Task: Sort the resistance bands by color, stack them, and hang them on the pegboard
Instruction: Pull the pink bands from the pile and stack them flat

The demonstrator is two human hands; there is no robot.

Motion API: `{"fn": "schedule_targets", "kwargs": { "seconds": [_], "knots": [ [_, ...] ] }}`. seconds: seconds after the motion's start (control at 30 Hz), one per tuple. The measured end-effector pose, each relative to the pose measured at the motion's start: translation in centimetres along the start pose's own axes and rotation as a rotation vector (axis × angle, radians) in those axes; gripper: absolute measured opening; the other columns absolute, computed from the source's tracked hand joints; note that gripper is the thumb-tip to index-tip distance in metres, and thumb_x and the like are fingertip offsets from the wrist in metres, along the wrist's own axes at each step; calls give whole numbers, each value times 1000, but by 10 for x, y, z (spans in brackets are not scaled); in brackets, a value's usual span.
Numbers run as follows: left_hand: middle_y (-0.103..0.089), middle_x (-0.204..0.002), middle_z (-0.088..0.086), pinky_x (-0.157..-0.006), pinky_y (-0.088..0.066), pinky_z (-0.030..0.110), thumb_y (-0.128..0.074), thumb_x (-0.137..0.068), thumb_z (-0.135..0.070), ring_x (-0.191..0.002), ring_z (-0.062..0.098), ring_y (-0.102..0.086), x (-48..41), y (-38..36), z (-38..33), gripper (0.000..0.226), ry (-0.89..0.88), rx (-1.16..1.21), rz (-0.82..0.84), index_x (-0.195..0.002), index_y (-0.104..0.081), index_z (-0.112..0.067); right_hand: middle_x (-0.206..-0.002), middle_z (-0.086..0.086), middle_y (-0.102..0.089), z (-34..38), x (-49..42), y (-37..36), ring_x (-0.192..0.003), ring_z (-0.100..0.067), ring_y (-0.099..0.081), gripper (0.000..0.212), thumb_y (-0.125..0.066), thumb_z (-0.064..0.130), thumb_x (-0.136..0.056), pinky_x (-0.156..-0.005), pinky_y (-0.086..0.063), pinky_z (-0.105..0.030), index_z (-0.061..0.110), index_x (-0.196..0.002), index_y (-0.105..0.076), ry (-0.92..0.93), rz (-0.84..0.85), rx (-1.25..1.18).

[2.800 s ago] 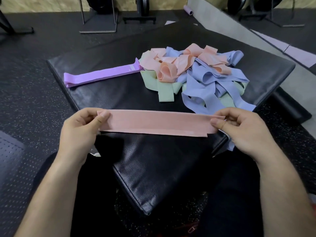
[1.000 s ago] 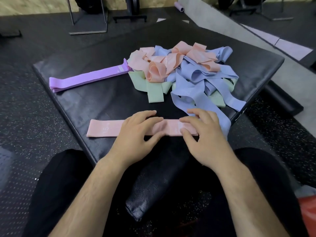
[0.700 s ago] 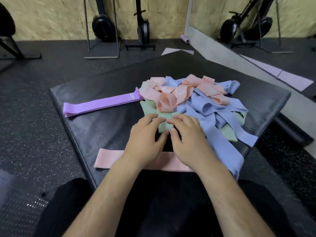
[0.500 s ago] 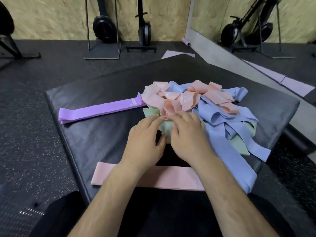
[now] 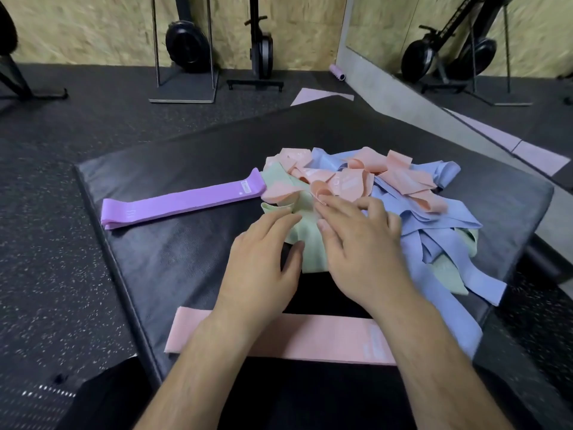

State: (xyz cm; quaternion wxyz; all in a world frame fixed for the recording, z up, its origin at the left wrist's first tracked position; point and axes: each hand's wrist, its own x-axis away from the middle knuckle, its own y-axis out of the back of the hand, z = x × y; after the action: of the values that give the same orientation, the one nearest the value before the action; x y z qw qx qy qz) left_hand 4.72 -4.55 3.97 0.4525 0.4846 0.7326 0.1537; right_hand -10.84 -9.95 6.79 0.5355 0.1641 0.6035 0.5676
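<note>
Black mat [image 5: 173, 249]: tangled band heap [image 5: 412, 206] far right. Purple band [image 5: 183, 203] flat at left; pink band [image 5: 313, 338] flat at near edge. Left hand [image 5: 263, 262], right hand [image 5: 356, 246] spread, fingers resting on green band [image 5: 305, 225].

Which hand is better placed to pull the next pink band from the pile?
Right hand: its fingertips already touch a curled pink band, while the left hand rests lower on a green band.

Tangled band pile [image 5: 387, 206], flat pink band [image 5: 316, 338], purple band [image 5: 183, 201]
</note>
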Motion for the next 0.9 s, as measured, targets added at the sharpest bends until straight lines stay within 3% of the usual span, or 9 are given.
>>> {"fn": "schedule_targets", "kwargs": {
  "seconds": [0.13, 0.27, 0.37, 0.43, 0.53, 0.6, 0.67, 0.8, 0.9],
  "knots": [
    [-50, -145, -16, -107, -39, 18, -62, -98, -13, -135, 3, -45, 8, 15, -20, 44, 15, 155, -55, -140, -55, -24, -139, 21, -58, 2, 16, 21, -116, -17, -47, 33, -54, 25, -101, -99, -29, -27, 27, -131, -67, 81, -151, -171],
    [-46, -138, -23, -99, -43, 16, -68, -96, -30, -128, 5, -51, 20, 20, -23, 51, 91, 268, -71, -143, -47, -33, -137, 14, -60, 4, 40, 48, -125, -7, -49, 35, -55, 20, -101, -109, -37, -23, 20, -134, -66, 133, -177, -342],
    [-41, -140, -34, -108, -42, 27, -71, -94, -25, -133, 8, -48, 29, 19, -24, 64, 104, 318, -101, -147, -39, -38, -135, 12, -63, 6, 54, 65, -128, -7, -54, 32, -59, 15, -101, -109, -38, -22, 20, -130, -69, 185, -178, -447],
    [-40, -144, -30, -110, -42, 38, -71, -93, -20, -135, 13, -46, 33, 24, -29, 70, 123, 371, -153, -149, -35, -42, -132, 13, -65, 9, 61, 76, -126, -5, -56, 30, -67, 13, -97, -108, -39, -19, 20, -126, -72, 179, -199, -497],
    [-50, -141, -22, -108, -44, 40, -65, -96, -14, -133, 15, -50, 37, 35, -47, 54, 41, 403, -109, -142, -48, -37, -124, 18, -68, 16, 71, 92, -121, -1, -58, 30, -77, 14, -89, -102, -44, -18, 22, -118, -75, 96, -208, -594],
    [-63, -127, -20, -99, -49, 34, -58, -99, -11, -122, 10, -58, 41, 44, -67, 38, 8, 407, -48, -129, -61, -33, -119, 20, -68, 20, 79, 102, -116, -4, -60, 29, -80, 18, -86, -92, -47, -17, 26, -113, -75, 16, -183, -693],
    [-69, -112, -23, -85, -54, 26, -56, -101, -10, -106, 6, -65, 51, 53, -88, 35, 76, 488, -8, -116, -64, -40, -115, 21, -65, 21, 89, 110, -114, -5, -59, 32, -82, 23, -83, -85, -46, -14, 30, -112, -71, -49, -133, -772],
    [-73, -98, -15, -71, -52, 19, -57, -100, -13, -92, 5, -68, 88, 61, -113, 24, 187, 701, 17, -106, -65, -35, -113, 18, -63, 25, 115, 111, -115, -11, -61, 37, -86, 21, -78, -92, -52, -24, 27, -109, -68, -105, -72, -977],
    [-68, -81, -7, -55, -46, 16, -61, -99, -27, -63, 6, -59, 111, 65, -112, 7, 238, 885, 106, -103, -55, -27, -114, 10, -64, 27, 129, 110, -105, -18, -69, 37, -86, 16, -77, -90, -55, -28, 25, -107, -68, -137, 7, -1162]
  ]
}}
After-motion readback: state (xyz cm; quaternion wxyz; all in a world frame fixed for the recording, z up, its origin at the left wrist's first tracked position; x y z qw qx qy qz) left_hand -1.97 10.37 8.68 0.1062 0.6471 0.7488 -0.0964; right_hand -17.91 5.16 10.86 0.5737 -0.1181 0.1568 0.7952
